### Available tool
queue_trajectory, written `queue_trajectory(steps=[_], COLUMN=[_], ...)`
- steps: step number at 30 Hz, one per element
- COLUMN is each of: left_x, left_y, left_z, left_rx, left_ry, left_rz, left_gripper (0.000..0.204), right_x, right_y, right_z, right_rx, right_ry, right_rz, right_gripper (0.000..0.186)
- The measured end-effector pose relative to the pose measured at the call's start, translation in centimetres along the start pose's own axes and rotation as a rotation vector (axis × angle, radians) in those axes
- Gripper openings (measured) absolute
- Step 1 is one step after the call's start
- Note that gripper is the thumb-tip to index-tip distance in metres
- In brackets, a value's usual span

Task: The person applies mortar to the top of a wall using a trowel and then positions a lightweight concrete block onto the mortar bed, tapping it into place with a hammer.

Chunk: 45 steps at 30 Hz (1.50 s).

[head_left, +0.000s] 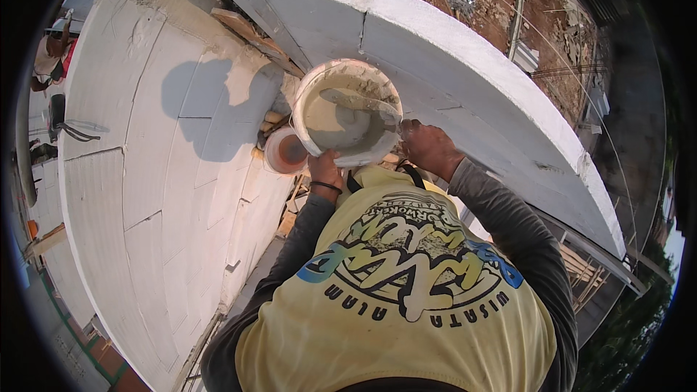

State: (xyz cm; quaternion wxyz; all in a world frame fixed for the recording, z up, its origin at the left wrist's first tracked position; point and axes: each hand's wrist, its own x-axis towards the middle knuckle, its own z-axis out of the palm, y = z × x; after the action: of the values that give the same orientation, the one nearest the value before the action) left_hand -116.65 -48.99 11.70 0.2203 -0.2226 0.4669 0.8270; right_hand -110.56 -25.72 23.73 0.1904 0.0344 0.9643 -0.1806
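Observation:
A round pale bucket point(306, 135) with wet grey mortar point(335, 117) inside is in front of my body, its inner wall crusted with dried mix. My left hand point(325, 172) grips its near rim, fingers curled over the edge. Close against the right side of the bucket, my right hand point(430, 147) is closed; whatever it holds is hidden by the fingers. A smaller translucent pail point(285, 151) with a reddish-brown inside stands beside the bucket, left of it.
White block walls rise on both sides: a broad left wall point(156, 196) bearing my shadow, and a curving right wall point(465, 51). Wood pieces point(250, 33) lie between them. Beyond the right wall is brown ground point(494, 0) with debris. Another person point(51, 58) is at the far left.

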Motion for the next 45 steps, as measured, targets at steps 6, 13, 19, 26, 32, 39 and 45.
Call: queue_trajectory(steps=[6,13,19,26,32,39,45], left_x=[0.7,2.0,0.2,-3.5,-5.5,-5.8,-5.8], left_y=[0.8,0.9,0.4,-0.5,-0.7,-1.5,-0.8], left_z=[-1.5,-4.4,-2.7,-1.3,1.4,0.0,1.3], left_rx=[0.01,0.03,0.075,0.025,0.004,-0.026,0.129], left_ry=[-0.071,-0.123,-0.12,-0.016,0.069,0.054,0.066], left_rz=[-0.067,-0.361,-0.287,-0.061,0.041,0.028,0.185], left_gripper=[0.059,0.043,0.041,0.05,0.035,0.04,0.039], right_x=[-1.5,-3.1,-4.1,-2.5,-3.2,-4.0,0.1], right_y=[0.1,1.9,3.1,2.8,3.8,3.1,-0.1], right_z=[1.1,1.4,-0.4,-0.5,-1.3,-2.9,-2.1], right_rx=[0.168,0.229,0.224,0.183,0.568,0.858,-0.051], right_ry=[-0.008,-0.023,-0.012,-0.026,-0.163,-0.364,-0.024], right_rz=[0.094,0.068,-0.01,-0.068,-0.035,0.038,-0.123], right_gripper=[0.027,0.026,0.025,0.024,0.03,0.024,0.021])
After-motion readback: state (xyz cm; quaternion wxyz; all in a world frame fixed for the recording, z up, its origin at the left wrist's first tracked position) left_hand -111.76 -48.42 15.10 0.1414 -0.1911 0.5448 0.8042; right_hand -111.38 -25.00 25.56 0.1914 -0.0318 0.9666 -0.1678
